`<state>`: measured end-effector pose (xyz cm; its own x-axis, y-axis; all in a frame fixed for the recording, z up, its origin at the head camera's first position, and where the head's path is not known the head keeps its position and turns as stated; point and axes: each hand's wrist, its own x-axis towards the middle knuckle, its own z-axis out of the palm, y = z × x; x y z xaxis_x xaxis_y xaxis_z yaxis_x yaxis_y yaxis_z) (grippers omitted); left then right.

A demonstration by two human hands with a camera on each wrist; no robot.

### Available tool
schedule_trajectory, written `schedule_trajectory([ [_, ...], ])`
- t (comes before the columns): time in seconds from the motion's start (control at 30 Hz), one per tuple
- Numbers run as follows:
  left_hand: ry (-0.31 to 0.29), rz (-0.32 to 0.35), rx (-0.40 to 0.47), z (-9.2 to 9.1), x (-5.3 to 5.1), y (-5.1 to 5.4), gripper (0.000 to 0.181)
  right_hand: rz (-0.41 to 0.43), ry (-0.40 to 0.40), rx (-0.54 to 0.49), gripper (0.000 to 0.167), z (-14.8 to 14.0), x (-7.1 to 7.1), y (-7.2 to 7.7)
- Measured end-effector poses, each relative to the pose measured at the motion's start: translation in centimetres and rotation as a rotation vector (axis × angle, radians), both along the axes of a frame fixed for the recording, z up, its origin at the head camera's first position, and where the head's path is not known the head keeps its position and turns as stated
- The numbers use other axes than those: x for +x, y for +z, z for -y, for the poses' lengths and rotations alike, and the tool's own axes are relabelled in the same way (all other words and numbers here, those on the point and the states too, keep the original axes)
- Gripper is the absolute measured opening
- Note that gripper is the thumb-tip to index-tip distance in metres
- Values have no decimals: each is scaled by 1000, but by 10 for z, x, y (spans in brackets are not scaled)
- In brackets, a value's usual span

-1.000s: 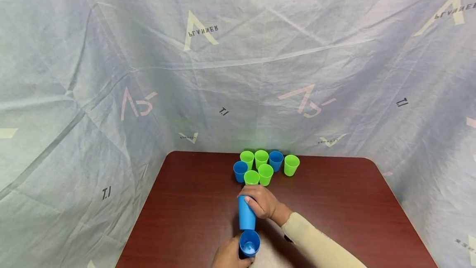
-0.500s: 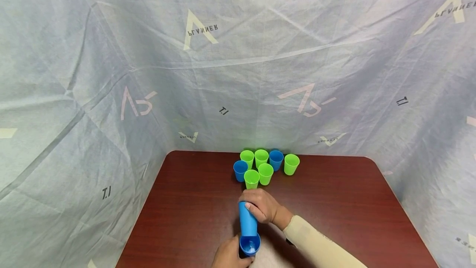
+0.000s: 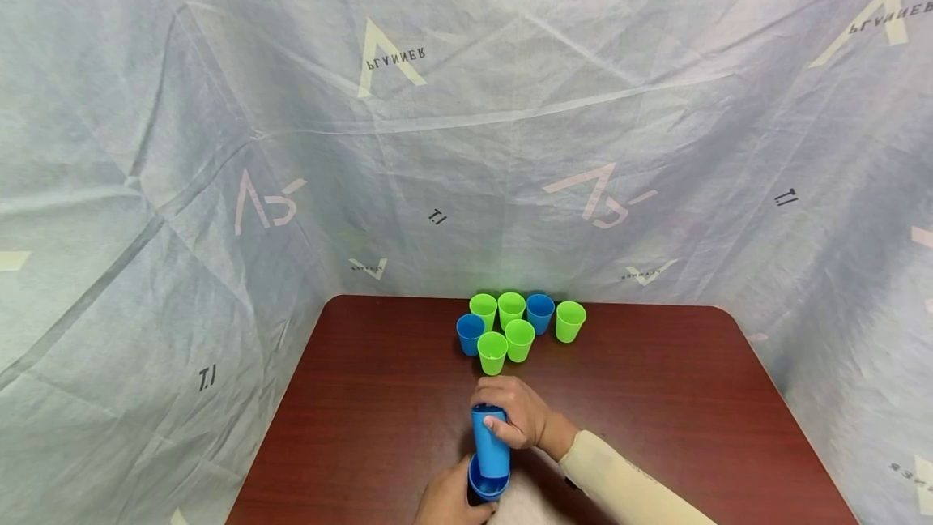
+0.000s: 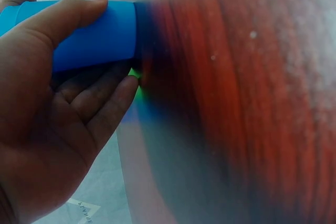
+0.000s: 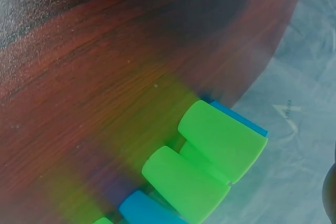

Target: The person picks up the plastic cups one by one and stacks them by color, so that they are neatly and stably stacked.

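Note:
At the table's near side, my left hand [image 3: 446, 497] grips a blue cup [image 3: 490, 491] whose mouth faces up. My right hand [image 3: 519, 413] holds a second blue cup [image 3: 491, 448] from above, fingers over its rim and thumb on its side. That cup's base sits inside the mouth of the lower one, slightly tilted. In the left wrist view, the thumb lies along the lower blue cup [image 4: 100, 38] and the fingers pass beneath it. Whether this cup touches the table cannot be told. The right wrist view shows only part of a finger [image 5: 329, 195] at its right edge.
Beyond my hands, several green cups [image 3: 492, 353] and two blue cups [image 3: 470, 335] stand upright in a cluster. A green cup [image 3: 571, 322] stands a little apart at its right. The reddish-brown table [image 3: 656, 395] is enclosed by hanging grey sheeting [image 3: 466, 144].
My right hand has come nearer and lower with its blue cup, whose base has gone from above the lower cup's rim into its mouth. The left hand has stayed almost still.

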<state>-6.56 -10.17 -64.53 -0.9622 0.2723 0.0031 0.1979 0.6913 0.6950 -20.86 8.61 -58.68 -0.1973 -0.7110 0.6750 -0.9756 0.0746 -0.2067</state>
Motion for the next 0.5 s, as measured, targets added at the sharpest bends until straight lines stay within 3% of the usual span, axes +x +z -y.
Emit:
schedule_trajectory([
  [0.23, -6, 12, -9, 1, 0, 1, 52, -17, -7, -12, 33, 2, 6, 1],
  [0.5, 3, -1, -16, 1, 1, -3, 55, 35, 1, 33, 33, 7, 12, 6],
])
